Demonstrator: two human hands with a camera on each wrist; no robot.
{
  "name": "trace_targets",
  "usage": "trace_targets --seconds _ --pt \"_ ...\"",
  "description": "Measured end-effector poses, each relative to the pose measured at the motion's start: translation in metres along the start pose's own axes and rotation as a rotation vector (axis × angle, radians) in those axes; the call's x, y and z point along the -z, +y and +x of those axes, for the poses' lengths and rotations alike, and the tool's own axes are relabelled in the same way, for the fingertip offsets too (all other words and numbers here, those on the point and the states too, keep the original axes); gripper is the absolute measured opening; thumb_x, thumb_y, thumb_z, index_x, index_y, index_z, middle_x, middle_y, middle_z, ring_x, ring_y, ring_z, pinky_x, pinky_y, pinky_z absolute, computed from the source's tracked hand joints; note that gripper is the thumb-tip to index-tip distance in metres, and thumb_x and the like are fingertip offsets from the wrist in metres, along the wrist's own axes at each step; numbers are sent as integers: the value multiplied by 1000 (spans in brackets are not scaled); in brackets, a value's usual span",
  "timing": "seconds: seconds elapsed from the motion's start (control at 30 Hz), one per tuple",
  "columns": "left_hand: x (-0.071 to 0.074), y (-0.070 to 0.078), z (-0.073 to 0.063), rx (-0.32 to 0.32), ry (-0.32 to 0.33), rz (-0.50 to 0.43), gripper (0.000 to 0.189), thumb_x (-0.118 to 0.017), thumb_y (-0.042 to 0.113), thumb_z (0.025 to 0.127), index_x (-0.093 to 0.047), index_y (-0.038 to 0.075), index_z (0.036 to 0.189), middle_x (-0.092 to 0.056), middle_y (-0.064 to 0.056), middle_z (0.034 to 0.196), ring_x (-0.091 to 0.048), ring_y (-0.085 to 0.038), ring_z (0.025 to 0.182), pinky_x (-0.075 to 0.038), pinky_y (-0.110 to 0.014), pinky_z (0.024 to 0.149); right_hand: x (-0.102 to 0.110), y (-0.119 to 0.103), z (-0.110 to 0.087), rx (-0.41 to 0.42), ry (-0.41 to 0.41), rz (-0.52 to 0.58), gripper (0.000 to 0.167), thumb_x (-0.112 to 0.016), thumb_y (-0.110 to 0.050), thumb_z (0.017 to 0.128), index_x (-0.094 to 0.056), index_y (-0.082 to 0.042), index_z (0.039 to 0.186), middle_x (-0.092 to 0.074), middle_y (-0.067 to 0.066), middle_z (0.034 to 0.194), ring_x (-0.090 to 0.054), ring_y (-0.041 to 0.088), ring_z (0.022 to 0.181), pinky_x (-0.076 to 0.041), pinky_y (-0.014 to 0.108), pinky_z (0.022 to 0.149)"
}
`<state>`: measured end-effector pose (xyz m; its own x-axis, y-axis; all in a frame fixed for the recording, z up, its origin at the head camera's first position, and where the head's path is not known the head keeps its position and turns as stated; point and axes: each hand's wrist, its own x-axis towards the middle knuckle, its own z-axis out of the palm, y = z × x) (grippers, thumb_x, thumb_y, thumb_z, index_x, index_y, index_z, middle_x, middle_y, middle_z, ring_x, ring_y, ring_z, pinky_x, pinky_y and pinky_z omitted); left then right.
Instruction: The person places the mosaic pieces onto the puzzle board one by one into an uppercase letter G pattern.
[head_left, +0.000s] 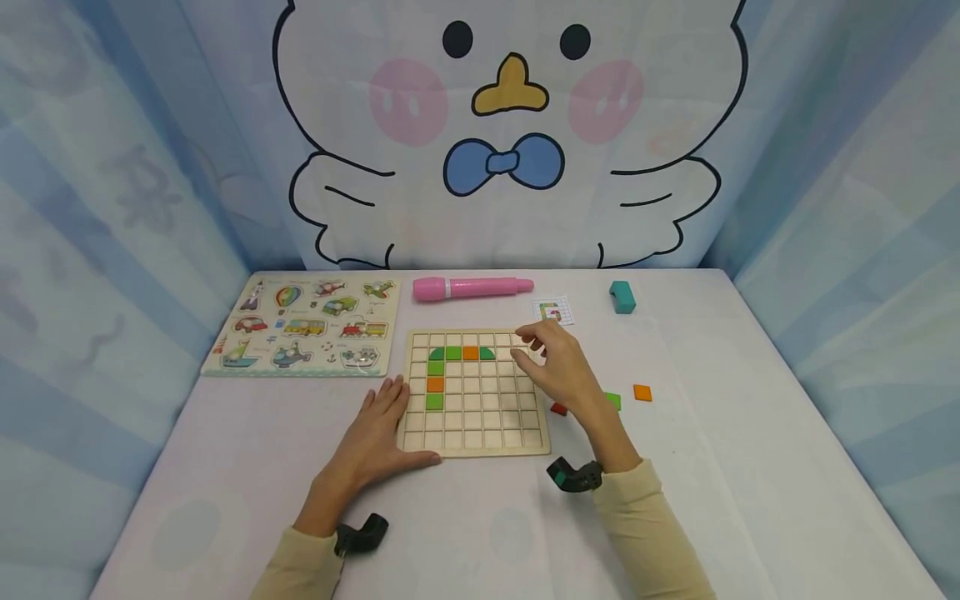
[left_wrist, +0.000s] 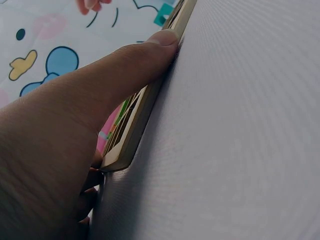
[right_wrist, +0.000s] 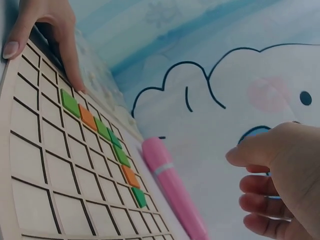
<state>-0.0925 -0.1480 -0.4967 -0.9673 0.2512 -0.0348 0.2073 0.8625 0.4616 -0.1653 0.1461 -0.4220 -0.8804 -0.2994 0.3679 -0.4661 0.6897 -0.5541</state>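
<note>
A square wooden grid board [head_left: 487,421] lies flat on the table. Green and orange tiles fill some cells, in a row near its far edge and down its left side; an orange tile [head_left: 435,384] is among them. My left hand [head_left: 372,442] rests at the board's near left corner, thumb along the front edge and fingers at the left side. Above the board's far right corner hovers my right hand [head_left: 558,362], its fingers loosely bent. The right wrist view shows a gap between thumb and fingers, with nothing visible in it.
Right of the board lie a red tile [head_left: 558,409], a green tile [head_left: 613,401] and an orange tile [head_left: 642,392]. Behind it are a small pattern card [head_left: 562,315], a pink marker-shaped stick [head_left: 472,288] and a teal block [head_left: 622,297]. A vehicle picture puzzle [head_left: 303,327] lies at the left.
</note>
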Motion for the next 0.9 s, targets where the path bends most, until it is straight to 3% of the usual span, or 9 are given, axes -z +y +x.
trace_targets --seconds 0.3,0.9 --pt "-1 0 1 1 6 2 122 -75 74 70 -28 1 157 -22 -16 167 -16 -34 157 -14 -53 128 9 24 -7 -51 31 -10 32 -73 -13 91 -66 0 119 -66 15 109 -61 26 93 -59 41 80" --pt "0 0 1 -2 -4 11 124 -74 75 70 -27 1 157 -22 -15 167 -16 -33 157 -14 -52 129 15 62 -11 -312 -34 -39 42 -69 -25 94 -62 -2 128 -63 16 118 -60 29 101 -57 41 88"
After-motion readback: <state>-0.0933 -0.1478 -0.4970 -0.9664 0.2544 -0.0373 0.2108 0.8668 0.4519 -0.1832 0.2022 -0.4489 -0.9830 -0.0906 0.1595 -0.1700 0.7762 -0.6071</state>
